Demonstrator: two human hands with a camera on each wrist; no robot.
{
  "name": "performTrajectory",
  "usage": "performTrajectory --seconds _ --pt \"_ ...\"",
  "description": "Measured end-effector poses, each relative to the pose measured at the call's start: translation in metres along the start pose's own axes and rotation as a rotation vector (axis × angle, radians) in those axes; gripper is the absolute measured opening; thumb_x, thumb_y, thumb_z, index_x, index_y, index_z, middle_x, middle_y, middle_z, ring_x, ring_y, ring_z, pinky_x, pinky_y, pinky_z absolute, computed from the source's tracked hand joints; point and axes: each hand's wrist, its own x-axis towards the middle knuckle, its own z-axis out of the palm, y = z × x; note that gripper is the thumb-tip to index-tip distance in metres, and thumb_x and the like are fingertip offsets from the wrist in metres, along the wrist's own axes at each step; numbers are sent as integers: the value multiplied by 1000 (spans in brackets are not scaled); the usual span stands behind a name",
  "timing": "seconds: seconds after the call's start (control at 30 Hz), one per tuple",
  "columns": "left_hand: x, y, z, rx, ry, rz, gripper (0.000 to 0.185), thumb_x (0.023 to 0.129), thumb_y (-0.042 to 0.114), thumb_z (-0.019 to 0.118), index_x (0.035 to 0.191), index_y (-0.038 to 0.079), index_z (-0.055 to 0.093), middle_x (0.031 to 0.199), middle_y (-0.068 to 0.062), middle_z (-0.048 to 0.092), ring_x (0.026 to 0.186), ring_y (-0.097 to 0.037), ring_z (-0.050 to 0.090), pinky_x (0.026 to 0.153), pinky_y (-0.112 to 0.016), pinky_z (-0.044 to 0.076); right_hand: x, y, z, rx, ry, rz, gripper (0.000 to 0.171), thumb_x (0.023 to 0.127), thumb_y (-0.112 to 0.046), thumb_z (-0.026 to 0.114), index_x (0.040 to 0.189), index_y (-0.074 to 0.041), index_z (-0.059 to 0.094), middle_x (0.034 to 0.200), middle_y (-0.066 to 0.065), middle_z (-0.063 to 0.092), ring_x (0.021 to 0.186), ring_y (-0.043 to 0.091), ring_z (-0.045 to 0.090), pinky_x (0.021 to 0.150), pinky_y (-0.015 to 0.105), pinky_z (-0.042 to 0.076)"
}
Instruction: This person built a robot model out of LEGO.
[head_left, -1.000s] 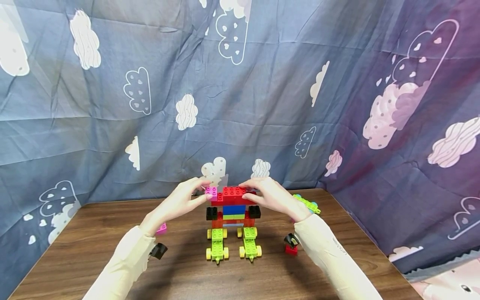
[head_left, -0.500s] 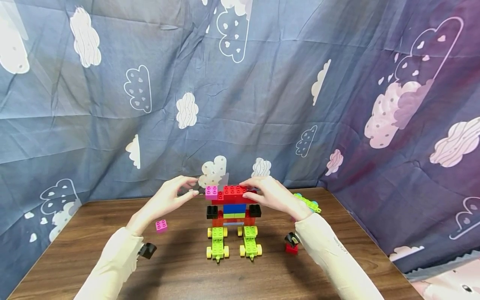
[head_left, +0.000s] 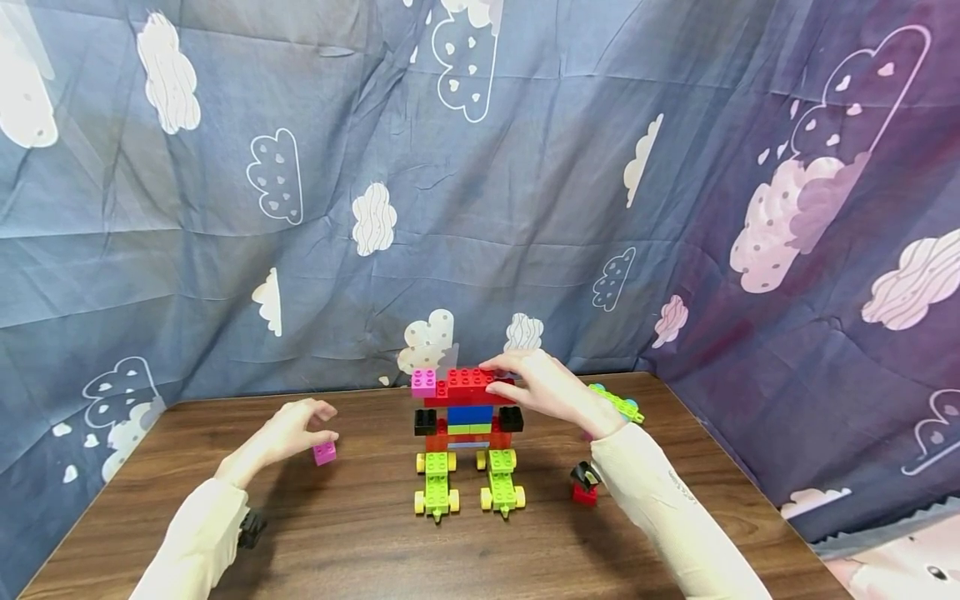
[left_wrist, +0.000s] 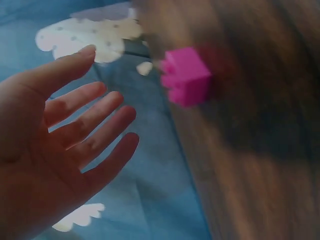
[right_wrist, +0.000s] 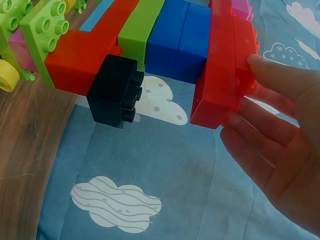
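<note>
In the head view a figure of toy building blocks stands mid-table on two lime wheeled bases (head_left: 437, 492), with black bricks (head_left: 425, 422) at its sides and blue bricks (head_left: 470, 415) in its middle. My right hand (head_left: 551, 392) pinches the upper red brick (right_wrist: 245, 52) at the top, thumb on its near side and fingers behind. A pink brick (head_left: 423, 383) sits at the top left end. My left hand (head_left: 288, 429) is just above a loose pink brick (head_left: 325, 452); the left wrist view shows its fingers spread, apart from that brick (left_wrist: 187, 77).
A lime piece with blue parts (head_left: 618, 403) lies behind my right wrist at the back right. A small red brick (head_left: 585, 494) lies right of the figure. A patterned blue cloth (head_left: 480, 208) hangs behind the brown wooden table (head_left: 375, 558).
My left hand has let go of the pink brick at the figure's top left and moved left and down to the loose pink brick. My right hand stays on the red brick.
</note>
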Motion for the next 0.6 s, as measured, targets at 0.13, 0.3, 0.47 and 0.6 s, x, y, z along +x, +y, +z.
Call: performTrajectory --seconds 0.13,0.3,0.47,0.6 --pt "-6 -8 3 51 -64 -26 33 75 11 81 102 -5 68 98 -17 72 90 -31 68 79 -44 56 0 -1 0 3 -3 5 35 91 -29 72 122 -15 70 116 2 74 102 16 69 92 36 57" --pt "-11 -14 7 83 -130 -115 33 71 12 84 99 0 69 91 -10 72 86 -27 68 74 -45 55 0 0 0 0 -6 14 35 91 -30 72 123 -15 70 116 2 73 103 16 69 93 37 57" --pt "-12 -17 12 110 -151 -184 30 70 13 86 94 6 70 89 -5 71 84 -21 66 70 -45 54 0 1 1 1 -12 22 35 91 -31 72 122 -16 70 116 2 74 102 16 69 93 35 57" --pt "-12 -17 14 123 -150 -196 27 70 13 86 91 8 70 85 -3 70 81 -17 64 66 -43 53 0 1 1 1 -4 9 35 91 -30 72 122 -15 70 115 2 74 101 16 69 91 36 57"
